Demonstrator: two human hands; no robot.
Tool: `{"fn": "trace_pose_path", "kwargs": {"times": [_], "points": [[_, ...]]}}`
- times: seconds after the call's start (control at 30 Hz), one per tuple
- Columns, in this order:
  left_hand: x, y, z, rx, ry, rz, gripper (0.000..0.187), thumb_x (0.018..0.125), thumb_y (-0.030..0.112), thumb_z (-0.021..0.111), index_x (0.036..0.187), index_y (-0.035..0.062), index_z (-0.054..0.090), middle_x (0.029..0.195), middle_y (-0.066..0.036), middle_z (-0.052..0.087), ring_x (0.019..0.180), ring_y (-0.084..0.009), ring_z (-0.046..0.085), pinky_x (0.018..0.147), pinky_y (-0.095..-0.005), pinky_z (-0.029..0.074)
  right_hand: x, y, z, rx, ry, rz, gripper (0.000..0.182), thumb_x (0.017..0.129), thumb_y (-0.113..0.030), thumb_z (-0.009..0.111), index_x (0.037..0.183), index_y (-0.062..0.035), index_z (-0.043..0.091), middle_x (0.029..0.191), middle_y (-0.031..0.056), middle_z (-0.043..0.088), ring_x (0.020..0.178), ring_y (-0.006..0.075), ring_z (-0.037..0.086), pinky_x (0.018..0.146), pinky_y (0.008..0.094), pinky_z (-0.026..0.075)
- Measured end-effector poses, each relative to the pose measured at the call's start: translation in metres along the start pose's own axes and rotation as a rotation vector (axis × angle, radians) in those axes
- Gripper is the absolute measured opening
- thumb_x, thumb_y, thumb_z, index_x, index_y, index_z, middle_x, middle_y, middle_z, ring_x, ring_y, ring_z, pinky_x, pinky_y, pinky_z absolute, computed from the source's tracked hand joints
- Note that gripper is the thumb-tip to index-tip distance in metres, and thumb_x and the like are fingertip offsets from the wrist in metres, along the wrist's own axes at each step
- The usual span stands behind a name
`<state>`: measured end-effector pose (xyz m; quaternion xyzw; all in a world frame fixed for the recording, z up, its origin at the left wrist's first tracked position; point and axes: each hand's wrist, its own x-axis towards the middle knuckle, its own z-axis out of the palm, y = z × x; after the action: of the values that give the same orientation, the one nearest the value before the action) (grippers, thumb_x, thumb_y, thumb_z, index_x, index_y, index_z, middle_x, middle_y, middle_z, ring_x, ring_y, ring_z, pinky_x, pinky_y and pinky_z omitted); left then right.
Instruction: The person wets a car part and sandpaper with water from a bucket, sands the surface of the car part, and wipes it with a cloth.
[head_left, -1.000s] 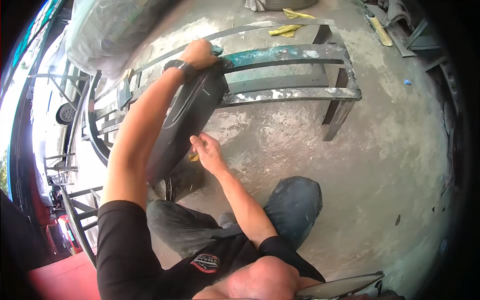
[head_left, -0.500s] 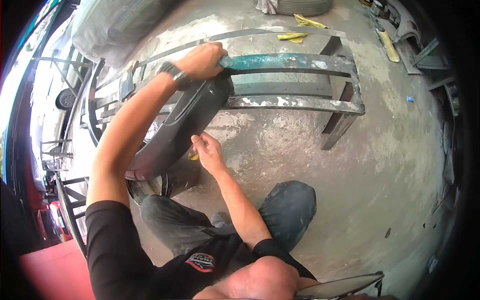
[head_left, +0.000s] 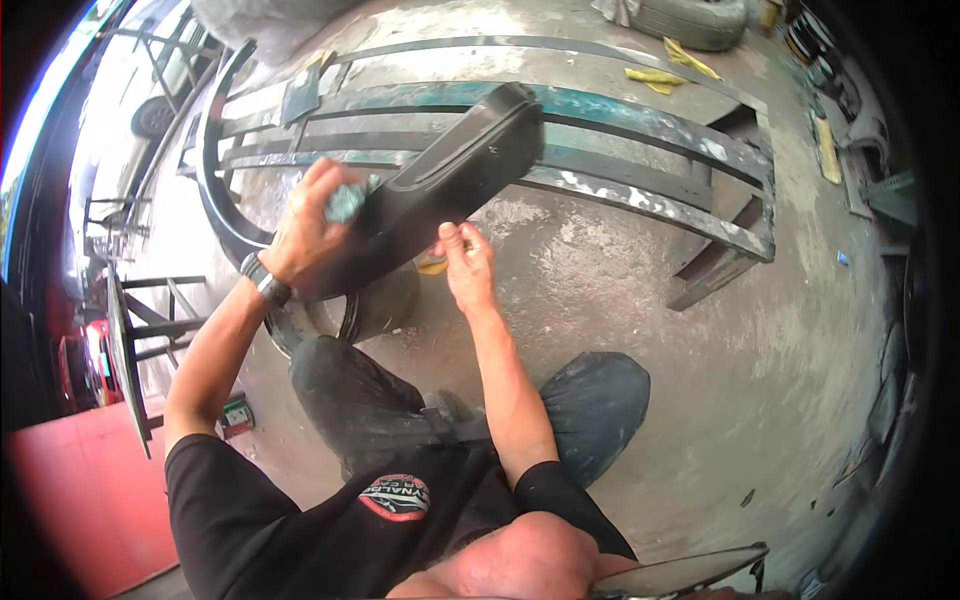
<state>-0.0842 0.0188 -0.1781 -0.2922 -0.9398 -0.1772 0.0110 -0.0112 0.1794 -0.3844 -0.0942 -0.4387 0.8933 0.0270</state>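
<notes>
Pressing a small teal pad [head_left: 348,200] against the dark body panel [head_left: 440,190], our left hand [head_left: 305,225] sits at the panel's near, lower end, fingers curled tight round the pad so the palm can bear down on the painted face; our right hand [head_left: 462,262] steadies the panel from beneath its lower edge, fingers pinched narrow on a scrap of yellow paper [head_left: 433,266], which we judge to be abrasive sheet kept ready; the panel itself lies slanted, its far end propped on the rails of the metal rack [head_left: 640,150] and its near end resting over a dark drum [head_left: 385,305] between our knees, a tilt that seems meant to turn the working face up toward us; the rack's right-hand corner and leg stand well apart from both hands, and bare concrete floor [head_left: 700,400] opens wide to our right, giving free room for the right elbow; to the left the space is tighter, with a curved metal frame [head_left: 215,170] near the left wrist and a red surface [head_left: 90,490] beside the shoulder; yellow rags [head_left: 655,75] and a tyre [head_left: 690,18] lie beyond the rack's far edge, clear of the work.
</notes>
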Motion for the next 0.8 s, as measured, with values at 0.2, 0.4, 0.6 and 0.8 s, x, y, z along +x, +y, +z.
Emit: {"fn": "trace_pose_path", "kwargs": {"times": [0.2, 0.4, 0.6, 0.8], "points": [[0.022, 0.014, 0.002, -0.115, -0.06, 0.111, 0.038, 0.086, -0.001, 0.069, 0.123, 0.0069, 0.069, 0.103, -0.015, 0.067, 0.101, -0.0362, 0.066, 0.091, -0.0433, 0.052, -0.002, -0.007, 0.002, 0.019, 0.006, 0.039, 0.042, 0.104, -0.04, 0.067, 0.084, -0.0045, 0.057, 0.074, 0.0022, 0.059, 0.074, 0.0135, 0.063, 0.074, 0.0296, 0.05], [0.018, 0.008, 0.014, -0.016, -0.078, 0.215, 0.045, 0.073, -0.004, 0.069, 0.117, 0.0074, 0.07, 0.104, -0.015, 0.063, 0.105, -0.037, 0.063, 0.092, -0.0444, 0.051, -0.003, -0.01, 0.002, -0.021, 0.03, 0.048, 0.042, 0.104, -0.041, 0.067, 0.086, -0.0043, 0.056, 0.074, 0.0025, 0.059, 0.075, 0.014, 0.063, 0.075, 0.0301, 0.05], [0.051, 0.001, -0.008, 0.037, -0.32, 0.268, 0.038, 0.07, -0.006, 0.067, 0.106, 0.0057, 0.071, 0.102, -0.015, 0.065, 0.104, -0.0388, 0.064, 0.092, -0.0455, 0.051, -0.005, -0.015, 0.006, -0.022, 0.043, 0.041, 0.042, 0.104, -0.04, 0.067, 0.085, -0.0043, 0.056, 0.073, 0.0024, 0.058, 0.073, 0.014, 0.062, 0.075, 0.0304, 0.05], [0.055, 0.011, 0.024, 0.116, -0.185, 0.358, 0.048, 0.064, -0.005, 0.073, 0.11, 0.0015, 0.062, 0.099, -0.016, 0.065, 0.102, -0.0405, 0.063, 0.087, -0.0479, 0.053, -0.002, -0.005, 0.003, -0.009, 0.039, 0.029, 0.043, 0.103, -0.042, 0.068, 0.085, -0.0044, 0.057, 0.073, 0.0023, 0.059, 0.072, 0.0138, 0.062, 0.073, 0.0299, 0.05]]}}
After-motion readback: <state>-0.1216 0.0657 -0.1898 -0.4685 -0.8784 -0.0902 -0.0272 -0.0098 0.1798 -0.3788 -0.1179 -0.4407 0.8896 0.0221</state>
